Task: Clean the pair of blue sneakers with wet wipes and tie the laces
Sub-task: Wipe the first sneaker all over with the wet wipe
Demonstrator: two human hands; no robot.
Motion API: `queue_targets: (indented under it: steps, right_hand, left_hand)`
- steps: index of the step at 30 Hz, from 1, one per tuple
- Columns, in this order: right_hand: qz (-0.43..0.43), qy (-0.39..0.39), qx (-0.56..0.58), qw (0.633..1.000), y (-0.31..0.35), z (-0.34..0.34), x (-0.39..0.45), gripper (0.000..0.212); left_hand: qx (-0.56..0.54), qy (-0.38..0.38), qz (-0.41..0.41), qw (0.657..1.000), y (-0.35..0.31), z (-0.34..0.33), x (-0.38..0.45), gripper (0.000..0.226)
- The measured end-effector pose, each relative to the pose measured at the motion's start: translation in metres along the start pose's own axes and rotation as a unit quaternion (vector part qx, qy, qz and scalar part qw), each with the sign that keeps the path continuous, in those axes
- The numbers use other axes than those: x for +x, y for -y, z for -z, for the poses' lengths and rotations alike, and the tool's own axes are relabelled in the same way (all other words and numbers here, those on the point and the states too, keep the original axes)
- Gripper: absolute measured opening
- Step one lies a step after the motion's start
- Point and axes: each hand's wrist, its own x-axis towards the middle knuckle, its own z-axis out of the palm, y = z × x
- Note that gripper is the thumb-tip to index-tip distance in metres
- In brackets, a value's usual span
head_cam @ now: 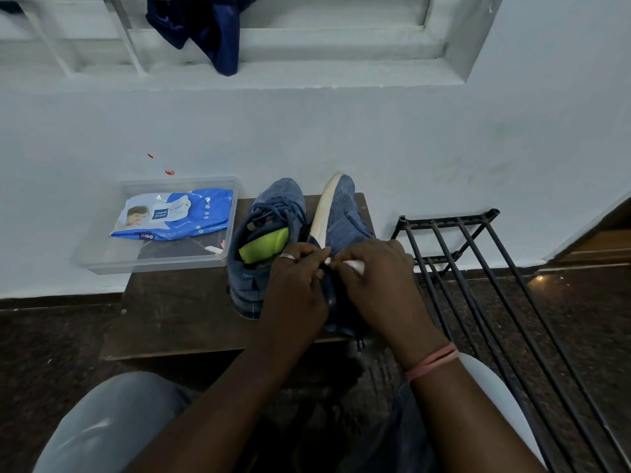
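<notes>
Two blue sneakers stand on a low dark wooden board (177,315). The left sneaker (269,216) sits upright with a green insole showing inside it and loose laces. The right sneaker (341,213) is tipped on its side, its white sole edge facing left. My left hand (297,288) grips the heel end of this tipped sneaker. My right hand (379,281) presses a white wet wipe (353,265) against the same shoe, just beside my left fingers. A blue and white pack of wet wipes (174,213) lies in a clear plastic tray (102,257) at the left.
A black metal rack (478,268) lies to the right of the board. A white wall rises right behind the shoes. Dark blue cloth (205,29) hangs from a ledge above. My knees fill the bottom of the view over a dark speckled floor (51,336).
</notes>
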Motion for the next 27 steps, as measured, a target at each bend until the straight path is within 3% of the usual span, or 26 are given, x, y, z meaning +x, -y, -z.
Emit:
queue_targets:
  steps: [4,11,16,22,27]
  right_hand:
    - [-0.095,-0.074,0.000,0.993,-0.017,0.004,0.012,0.009]
    - [-0.038,-0.019,-0.017,0.999,0.002,0.000,-0.003,0.010]
    - [-0.135,-0.093,-0.041,0.986,-0.014,0.007,0.015,0.015]
    - [-0.033,-0.020,-0.057,0.998,0.007,-0.001,-0.001,0.011]
    - [-0.145,-0.085,-0.039,0.985,-0.015,0.010,0.017,0.014]
  left_hand:
    - [-0.006,0.001,-0.014,1.000,-0.002,-0.001,-0.003,0.039]
    - [0.006,0.001,-0.004,1.000,0.000,0.000,0.000,0.039]
    - [-0.003,0.008,-0.008,1.000,-0.005,-0.001,-0.004,0.039]
    - [0.012,-0.001,0.001,1.000,0.000,0.000,0.000,0.038]
    - [-0.005,0.011,-0.005,1.000,-0.004,-0.003,-0.004,0.038]
